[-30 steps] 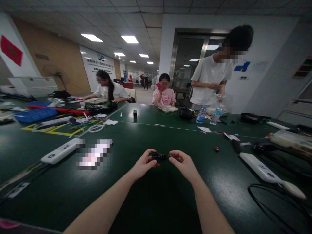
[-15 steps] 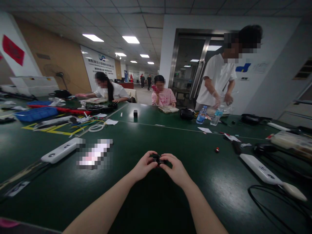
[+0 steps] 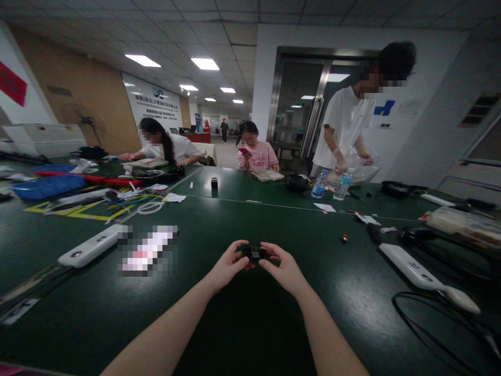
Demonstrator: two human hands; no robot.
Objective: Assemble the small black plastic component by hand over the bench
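Note:
A small black part (image 3: 253,254) is pinched between both of my hands just above the dark green table (image 3: 242,318). My left hand (image 3: 229,266) grips its left end with curled fingers. My right hand (image 3: 284,269) closes on its right end, thumb and fingertips pressed to it. Most of the part is hidden by my fingers, so its shape is unclear.
A white power strip (image 3: 90,246) lies to the left, another (image 3: 426,277) with a black cable (image 3: 430,324) to the right. A small red piece (image 3: 344,238) sits ahead right. Water bottles (image 3: 319,184) and three people are at the far side; one standing person handles a clear bag (image 3: 360,167).
My hands, spread apart on the black part a second ago, have come together around it. The standing person bent over the bag.

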